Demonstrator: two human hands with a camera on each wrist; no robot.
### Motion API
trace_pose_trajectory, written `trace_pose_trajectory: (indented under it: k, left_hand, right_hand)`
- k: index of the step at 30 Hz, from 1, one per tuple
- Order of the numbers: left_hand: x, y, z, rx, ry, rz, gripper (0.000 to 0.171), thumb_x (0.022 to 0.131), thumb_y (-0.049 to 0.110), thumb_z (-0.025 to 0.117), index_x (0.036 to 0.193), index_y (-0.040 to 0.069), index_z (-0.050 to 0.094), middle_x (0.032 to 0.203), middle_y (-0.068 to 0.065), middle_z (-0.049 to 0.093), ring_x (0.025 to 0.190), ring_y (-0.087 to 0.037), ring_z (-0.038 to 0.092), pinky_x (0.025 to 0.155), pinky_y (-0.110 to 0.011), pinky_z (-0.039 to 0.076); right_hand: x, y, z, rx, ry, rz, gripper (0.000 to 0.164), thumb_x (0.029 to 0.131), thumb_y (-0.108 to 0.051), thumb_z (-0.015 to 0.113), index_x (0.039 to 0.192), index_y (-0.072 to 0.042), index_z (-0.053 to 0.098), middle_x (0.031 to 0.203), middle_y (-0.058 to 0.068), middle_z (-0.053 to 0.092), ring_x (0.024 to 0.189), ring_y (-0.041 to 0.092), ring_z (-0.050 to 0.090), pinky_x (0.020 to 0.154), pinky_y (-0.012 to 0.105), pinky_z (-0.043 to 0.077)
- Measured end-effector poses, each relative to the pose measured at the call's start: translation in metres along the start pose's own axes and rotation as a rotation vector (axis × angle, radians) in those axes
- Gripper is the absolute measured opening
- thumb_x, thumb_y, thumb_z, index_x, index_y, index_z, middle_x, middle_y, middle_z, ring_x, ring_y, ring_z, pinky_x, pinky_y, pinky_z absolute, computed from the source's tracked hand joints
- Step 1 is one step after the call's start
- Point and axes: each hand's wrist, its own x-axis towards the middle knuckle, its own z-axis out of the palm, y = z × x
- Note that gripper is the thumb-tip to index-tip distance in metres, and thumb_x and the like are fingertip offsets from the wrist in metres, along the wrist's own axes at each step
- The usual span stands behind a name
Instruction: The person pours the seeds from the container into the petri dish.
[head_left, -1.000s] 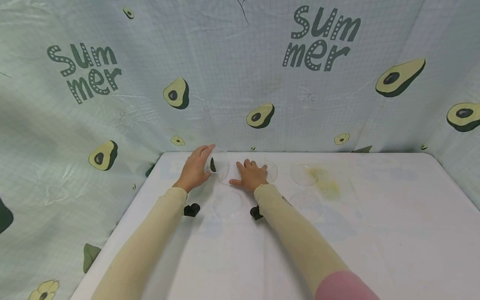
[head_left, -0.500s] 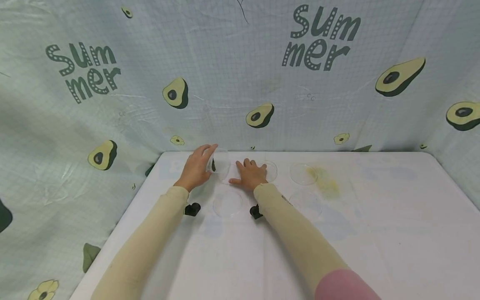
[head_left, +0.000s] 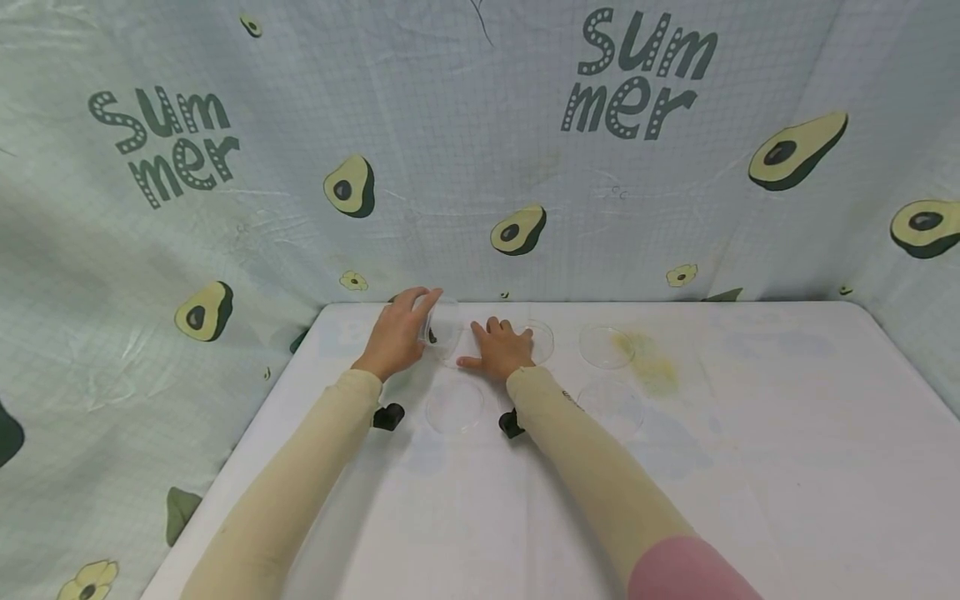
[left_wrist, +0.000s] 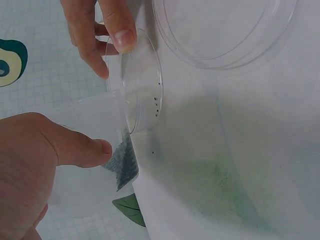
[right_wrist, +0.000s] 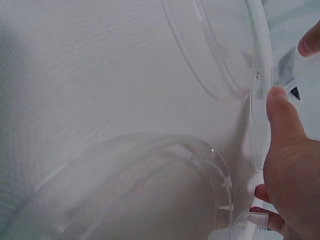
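My left hand grips a clear plastic cup and tilts it over a petri dish at the back left. Dark seeds have gathered at the cup's lower side. A few dark specks show inside the dish, and one lies on the white tabletop beside it. My right hand lies low over the table with its fingers spread. Its thumb touches the dish's rim, and its other fingertips reach round the far side. Part of the cup is hidden by my left hand.
Another clear dish lies in front of my hands. One more dish is partly behind my right hand, and others stand to the right. A printed curtain hangs along the table's back edge.
My left hand has shifted slightly right with the cup, which leans further over the dish. The dark patch of seeds in it looks smaller in the head view. The right hand stays put.
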Motion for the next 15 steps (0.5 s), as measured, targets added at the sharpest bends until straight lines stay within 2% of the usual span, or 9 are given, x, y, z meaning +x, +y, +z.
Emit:
trace_pose_trajectory:
  k: [8,15]
  left_hand:
    - [0.0005,0.001,0.0035,0.015,0.029,0.025,0.086,0.075,-0.003,0.076,0.148,0.019,0.035,0.146,-0.014,0.04,0.137,-0.032,0.038,0.109,-0.052,0.039]
    - [0.0012,0.0039,0.0035,0.028,0.017,0.02,0.087,0.075,-0.001,0.076,0.149,0.021,0.035,0.148,-0.012,0.038,0.141,-0.031,0.031,0.114,-0.052,0.032]
  right_hand:
    - [-0.0007,0.0014,-0.0002,-0.01,-0.004,0.004,0.081,0.086,-0.071,0.049,0.151,-0.024,0.035,0.143,0.008,0.046,0.132,0.028,0.045,0.104,0.065,0.038]
    - [0.0022,0.0018,0.0031,-0.002,-0.007,0.005,0.081,0.086,-0.07,0.049,0.151,-0.024,0.034,0.144,0.008,0.045,0.133,0.028,0.043,0.105,0.065,0.036]
